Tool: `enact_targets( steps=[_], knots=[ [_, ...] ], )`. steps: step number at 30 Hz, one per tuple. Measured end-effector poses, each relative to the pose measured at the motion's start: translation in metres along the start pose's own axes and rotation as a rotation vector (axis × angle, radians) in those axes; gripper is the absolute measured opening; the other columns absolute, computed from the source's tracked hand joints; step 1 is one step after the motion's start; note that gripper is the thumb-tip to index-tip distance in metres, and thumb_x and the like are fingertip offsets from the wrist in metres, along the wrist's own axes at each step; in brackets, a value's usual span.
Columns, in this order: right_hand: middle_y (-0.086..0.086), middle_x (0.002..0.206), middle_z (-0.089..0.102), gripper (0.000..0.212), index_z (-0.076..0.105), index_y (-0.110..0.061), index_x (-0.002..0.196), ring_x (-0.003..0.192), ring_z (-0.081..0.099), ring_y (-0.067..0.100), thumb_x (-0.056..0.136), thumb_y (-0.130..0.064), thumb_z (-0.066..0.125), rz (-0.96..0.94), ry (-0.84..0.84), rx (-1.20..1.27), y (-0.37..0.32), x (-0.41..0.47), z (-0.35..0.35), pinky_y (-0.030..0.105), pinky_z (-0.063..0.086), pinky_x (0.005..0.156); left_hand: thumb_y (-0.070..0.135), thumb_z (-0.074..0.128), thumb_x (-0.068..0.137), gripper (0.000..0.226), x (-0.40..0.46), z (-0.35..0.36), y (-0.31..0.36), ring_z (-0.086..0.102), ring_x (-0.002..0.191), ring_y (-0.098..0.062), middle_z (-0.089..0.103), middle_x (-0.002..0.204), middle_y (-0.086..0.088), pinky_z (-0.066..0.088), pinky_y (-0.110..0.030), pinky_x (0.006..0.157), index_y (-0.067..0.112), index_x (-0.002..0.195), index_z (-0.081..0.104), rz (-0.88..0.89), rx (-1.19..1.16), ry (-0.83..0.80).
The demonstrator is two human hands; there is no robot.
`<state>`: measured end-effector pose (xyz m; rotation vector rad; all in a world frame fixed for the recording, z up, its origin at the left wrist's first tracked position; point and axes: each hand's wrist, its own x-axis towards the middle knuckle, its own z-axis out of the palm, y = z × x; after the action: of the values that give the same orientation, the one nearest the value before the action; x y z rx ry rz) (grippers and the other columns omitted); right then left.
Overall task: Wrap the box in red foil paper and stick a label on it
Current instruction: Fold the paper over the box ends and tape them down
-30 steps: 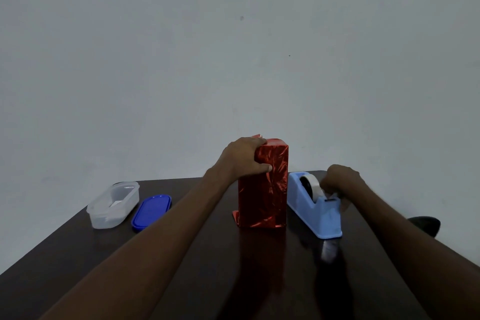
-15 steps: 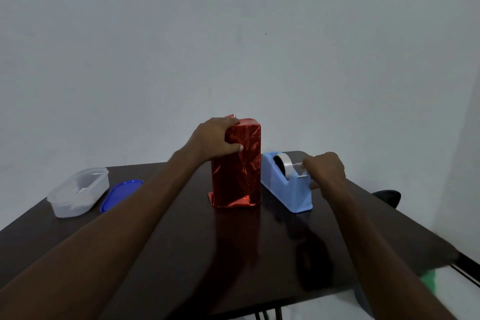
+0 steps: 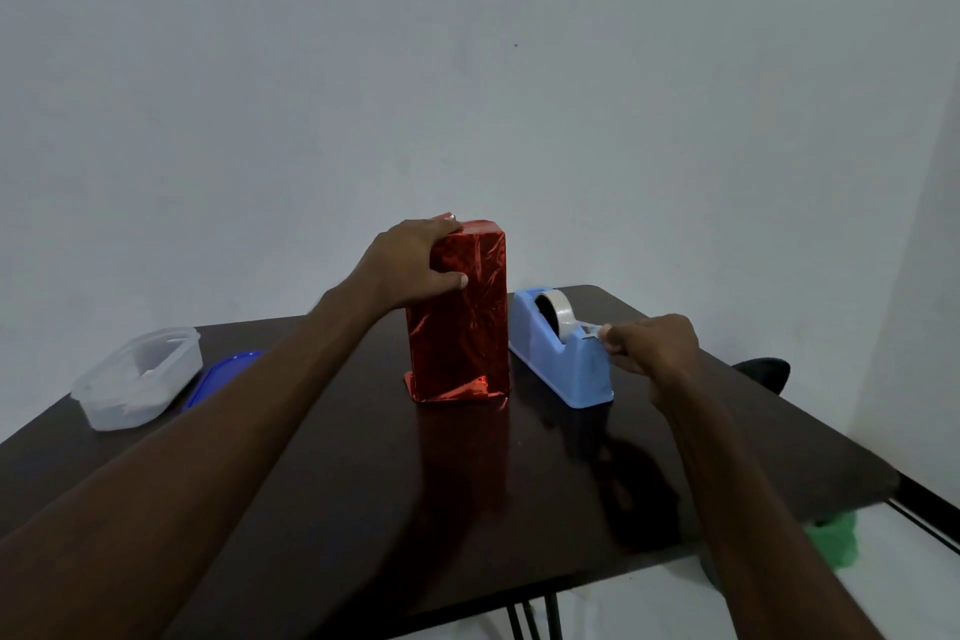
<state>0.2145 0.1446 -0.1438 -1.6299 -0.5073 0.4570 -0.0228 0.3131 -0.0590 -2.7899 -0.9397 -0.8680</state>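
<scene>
Box point(image 3: 460, 317): upright, wrapped in red foil, mid-counter point(image 3: 363, 509); loose foil flap at its base. Left hand point(image 3: 413, 263): grips the box's upper left corner, fingers over the top, thumb on the near face. Tape dispenser point(image 3: 558, 351): light blue, just right of the box. Right hand point(image 3: 649, 346): fingers pinched together on the tape end point(image 3: 589, 329) at the dispenser's cutter. Clear tub point(image 3: 137, 377) and blue lid point(image 3: 221, 374): far left, side by side.

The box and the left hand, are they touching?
Touching. The head view shows the left hand gripping the upper left edge of the box, thumb pressed on its front.
</scene>
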Motion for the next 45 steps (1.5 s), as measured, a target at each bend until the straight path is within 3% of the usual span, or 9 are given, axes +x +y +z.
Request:
enact_targets(
  steps=[9, 13, 17, 22, 27, 32, 36, 41, 45],
  knots=[
    [0.018, 0.073, 0.070, 0.016, 0.068, 0.000, 0.063, 0.083, 0.072, 0.034, 0.073, 0.002, 0.081, -0.069, -0.046, -0.011, -0.004, -0.009, -0.006, 0.042, 0.059, 0.084, 0.059, 0.058, 0.068, 0.087, -0.001, 0.000, 0.000, 0.045, 0.135, -0.020, 0.043, 0.152, 0.004, 0.039, -0.038, 0.107, 0.025, 0.146, 0.044, -0.001, 0.001, 0.008],
    [0.020, 0.071, 0.068, 0.018, 0.066, 0.003, 0.062, 0.083, 0.072, 0.036, 0.073, 0.002, 0.080, -0.100, -0.044, -0.009, -0.003, -0.008, -0.008, 0.038, 0.060, 0.076, 0.058, 0.058, 0.068, 0.087, -0.001, -0.001, 0.001, 0.045, 0.135, -0.021, 0.043, 0.152, 0.002, 0.038, -0.038, 0.106, 0.023, 0.147, 0.044, 0.007, 0.004, 0.006],
    [0.025, 0.076, 0.071, 0.017, 0.069, 0.001, 0.060, 0.086, 0.071, 0.040, 0.076, 0.000, 0.076, -0.138, -0.038, -0.015, 0.002, -0.006, -0.006, 0.051, 0.059, 0.085, 0.057, 0.059, 0.068, 0.086, -0.001, 0.000, 0.001, 0.044, 0.135, -0.020, 0.044, 0.152, 0.003, 0.038, -0.037, 0.106, 0.024, 0.146, 0.044, 0.006, -0.004, 0.010],
    [0.018, 0.074, 0.071, 0.017, 0.072, 0.001, 0.066, 0.073, 0.064, 0.025, 0.083, -0.004, 0.073, -0.193, -0.074, -0.027, 0.021, -0.012, -0.005, 0.033, 0.053, 0.071, 0.056, 0.058, 0.068, 0.086, -0.001, 0.001, 0.000, 0.043, 0.136, -0.021, 0.043, 0.152, 0.004, 0.037, -0.038, 0.107, 0.025, 0.147, 0.043, 0.009, 0.003, 0.009],
    [0.013, 0.072, 0.071, 0.017, 0.071, -0.003, 0.065, 0.066, 0.063, 0.018, 0.081, -0.004, 0.075, -0.230, -0.066, 0.013, 0.029, -0.013, -0.004, 0.028, 0.050, 0.064, 0.055, 0.058, 0.068, 0.086, -0.001, 0.000, -0.001, 0.043, 0.136, -0.020, 0.043, 0.152, 0.003, 0.037, -0.037, 0.106, 0.025, 0.147, 0.043, 0.011, 0.006, 0.007],
    [0.016, 0.074, 0.073, 0.013, 0.075, 0.002, 0.071, 0.072, 0.068, 0.024, 0.080, -0.007, 0.077, -0.217, -0.088, 0.065, 0.032, -0.012, -0.011, 0.034, 0.053, 0.077, 0.056, 0.058, 0.068, 0.086, 0.000, 0.002, -0.002, 0.043, 0.136, -0.020, 0.043, 0.152, 0.004, 0.038, -0.038, 0.107, 0.026, 0.147, 0.043, 0.010, 0.006, 0.010],
    [0.019, 0.077, 0.072, 0.015, 0.072, 0.005, 0.072, 0.072, 0.066, 0.026, 0.083, -0.006, 0.075, -0.223, -0.069, 0.051, 0.034, -0.015, -0.009, 0.033, 0.052, 0.069, 0.055, 0.059, 0.068, 0.085, -0.001, 0.002, -0.002, 0.043, 0.136, -0.020, 0.044, 0.152, 0.004, 0.037, -0.036, 0.106, 0.026, 0.147, 0.043, 0.015, 0.006, 0.014],
    [0.015, 0.074, 0.072, 0.023, 0.069, -0.009, 0.063, 0.071, 0.067, 0.029, 0.085, -0.013, 0.074, -0.193, 0.029, 0.022, 0.044, -0.019, 0.006, 0.047, 0.057, 0.069, 0.054, 0.059, 0.069, 0.085, -0.001, 0.002, -0.003, 0.045, 0.135, -0.021, 0.044, 0.152, 0.004, 0.038, -0.037, 0.106, 0.026, 0.147, 0.042, 0.018, 0.006, 0.010],
    [0.013, 0.079, 0.071, 0.023, 0.068, -0.007, 0.066, 0.077, 0.068, 0.029, 0.087, -0.015, 0.073, -0.166, 0.032, -0.008, 0.042, -0.020, 0.008, 0.043, 0.056, 0.067, 0.055, 0.059, 0.068, 0.085, 0.000, 0.003, -0.003, 0.044, 0.135, -0.020, 0.044, 0.152, 0.006, 0.039, -0.038, 0.106, 0.027, 0.147, 0.043, 0.009, 0.007, 0.020]
  ],
)
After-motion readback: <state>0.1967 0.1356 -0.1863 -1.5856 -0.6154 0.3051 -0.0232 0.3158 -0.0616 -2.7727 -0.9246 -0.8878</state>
